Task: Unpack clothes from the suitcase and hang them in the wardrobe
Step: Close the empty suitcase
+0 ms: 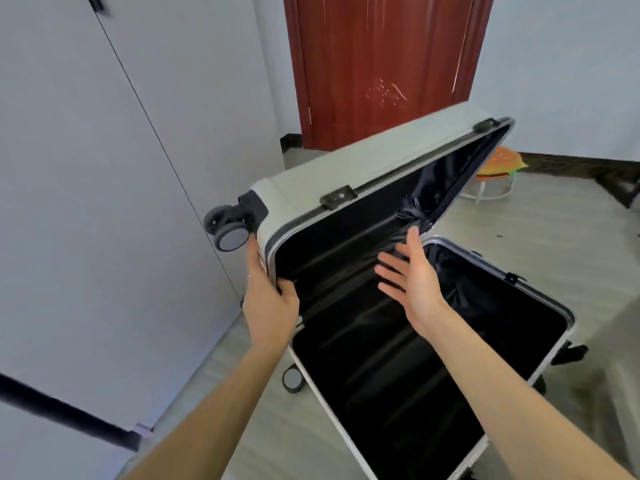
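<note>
The suitcase (381,368) lies open on the floor (519,223) beside the wardrobe (86,202); the left hand (270,303) grips the raised lid (346,164) near a wheel (230,235), the right hand (412,275) hovers released, fingers spread

Red door (381,64), burger-shaped stool (501,165)

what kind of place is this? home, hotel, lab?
Probably a bedroom in a home, though I can't be sure: tall pale wardrobe doors on the left, a red-brown wooden door behind, and an open suitcase near a burger-shaped stool.
</note>
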A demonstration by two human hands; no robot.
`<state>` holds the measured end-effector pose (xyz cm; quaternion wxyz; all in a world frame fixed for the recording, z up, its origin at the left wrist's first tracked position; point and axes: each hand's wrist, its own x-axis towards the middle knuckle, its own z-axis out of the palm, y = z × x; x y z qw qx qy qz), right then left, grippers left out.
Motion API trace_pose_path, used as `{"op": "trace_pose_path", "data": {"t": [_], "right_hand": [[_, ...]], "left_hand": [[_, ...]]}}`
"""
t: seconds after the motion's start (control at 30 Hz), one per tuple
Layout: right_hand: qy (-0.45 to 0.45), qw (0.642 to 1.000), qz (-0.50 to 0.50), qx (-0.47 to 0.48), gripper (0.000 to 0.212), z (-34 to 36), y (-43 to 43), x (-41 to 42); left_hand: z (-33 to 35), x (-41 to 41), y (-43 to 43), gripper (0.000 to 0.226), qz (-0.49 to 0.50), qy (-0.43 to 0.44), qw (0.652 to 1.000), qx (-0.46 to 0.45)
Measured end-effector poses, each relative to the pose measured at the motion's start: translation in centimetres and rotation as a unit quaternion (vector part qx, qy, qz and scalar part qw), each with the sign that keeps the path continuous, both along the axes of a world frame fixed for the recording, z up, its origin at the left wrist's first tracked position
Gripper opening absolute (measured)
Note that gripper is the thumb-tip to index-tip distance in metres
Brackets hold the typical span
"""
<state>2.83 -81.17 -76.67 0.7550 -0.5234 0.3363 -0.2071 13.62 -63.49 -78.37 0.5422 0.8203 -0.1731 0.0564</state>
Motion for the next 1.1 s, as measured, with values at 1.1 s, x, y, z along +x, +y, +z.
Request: {"op": "trace_pose_path", "data": {"t": [1.1], "right_hand": [[0.217,0.967,-0.072,0.109,0.049,-14.1,2.9,-12.8]], "left_hand": [[-10.9,-15.4,1.7,0.049,-0.084,0.389,0.917,-0.023]]}}
